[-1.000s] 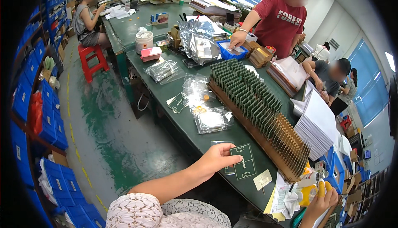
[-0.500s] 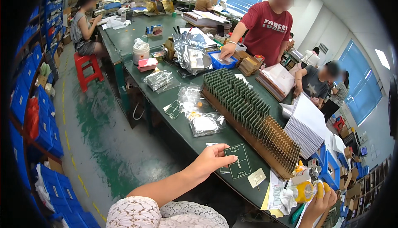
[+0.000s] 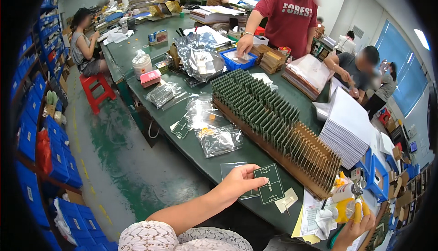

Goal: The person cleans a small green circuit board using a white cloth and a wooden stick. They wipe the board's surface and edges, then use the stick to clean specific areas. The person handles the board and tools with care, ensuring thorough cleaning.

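My left hand (image 3: 242,182) pinches a dark green flat card (image 3: 270,195) with white lines like a sports pitch, thumb on its face. The card is held tilted above the table's near edge. Just beyond it lies a small cream-coloured plate (image 3: 287,199) with a thin stick. Yellow covers sit on fingertips of my right hand (image 3: 357,227), which is curled close to a yellow round container (image 3: 342,211). What those fingers grip, if anything, is hidden. A crumpled white cloth (image 3: 325,218) lies beside it on papers. A clear plastic sleeve (image 3: 232,169) rests behind my left hand.
A long wooden rack (image 3: 319,147) holds many upright green cards across the table. Bagged cards (image 3: 220,140) lie to its left. A white stack of sheets (image 3: 347,130) stands right. Across the table, a person in red (image 3: 289,20) reaches into a blue tray (image 3: 246,64).
The view has shifted slightly, so the rack and table sit differently in it. My left hand keeps hold of the card, and my right hand stays by the yellow container.
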Available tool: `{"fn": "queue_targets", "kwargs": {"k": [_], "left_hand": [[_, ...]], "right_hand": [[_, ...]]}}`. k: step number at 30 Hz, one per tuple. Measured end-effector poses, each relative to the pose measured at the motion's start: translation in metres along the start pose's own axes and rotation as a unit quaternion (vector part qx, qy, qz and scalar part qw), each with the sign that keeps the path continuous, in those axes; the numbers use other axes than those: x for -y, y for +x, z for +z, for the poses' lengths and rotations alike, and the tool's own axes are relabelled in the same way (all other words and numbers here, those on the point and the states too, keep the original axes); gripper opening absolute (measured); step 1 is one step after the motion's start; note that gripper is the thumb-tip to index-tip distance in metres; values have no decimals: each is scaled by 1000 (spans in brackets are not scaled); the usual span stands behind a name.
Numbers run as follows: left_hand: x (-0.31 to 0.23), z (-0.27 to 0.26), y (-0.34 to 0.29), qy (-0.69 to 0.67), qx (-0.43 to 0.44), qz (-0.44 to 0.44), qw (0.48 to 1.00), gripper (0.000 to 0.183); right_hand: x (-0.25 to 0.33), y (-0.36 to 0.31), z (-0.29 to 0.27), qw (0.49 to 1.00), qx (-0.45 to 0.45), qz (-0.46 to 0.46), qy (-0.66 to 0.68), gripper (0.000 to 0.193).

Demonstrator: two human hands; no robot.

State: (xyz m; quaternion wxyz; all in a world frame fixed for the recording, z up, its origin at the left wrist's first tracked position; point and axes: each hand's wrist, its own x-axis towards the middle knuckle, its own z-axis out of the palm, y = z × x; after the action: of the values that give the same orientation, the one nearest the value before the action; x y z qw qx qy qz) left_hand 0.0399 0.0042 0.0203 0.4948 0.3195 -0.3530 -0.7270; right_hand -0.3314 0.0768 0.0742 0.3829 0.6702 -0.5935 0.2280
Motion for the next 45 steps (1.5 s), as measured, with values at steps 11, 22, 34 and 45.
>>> {"fn": "queue_targets", "kwargs": {"k": [11,22,34,45], "left_hand": [[-10,25,42,59,-63,-42,995,22],[18,99,73,23,-9,-63,998,25],[20,105,68,-9,-44,-36,998,27],[15,95,50,-2,-50,-13,999,23]], "right_hand": [[9,0,39,988,-136,57,34,16],[-41,-21,36,989,-136,65,8,10],[-70,-12,32,993,-111,1,26,15],[-71,-40,31,992,-53,16,113,33]]}}
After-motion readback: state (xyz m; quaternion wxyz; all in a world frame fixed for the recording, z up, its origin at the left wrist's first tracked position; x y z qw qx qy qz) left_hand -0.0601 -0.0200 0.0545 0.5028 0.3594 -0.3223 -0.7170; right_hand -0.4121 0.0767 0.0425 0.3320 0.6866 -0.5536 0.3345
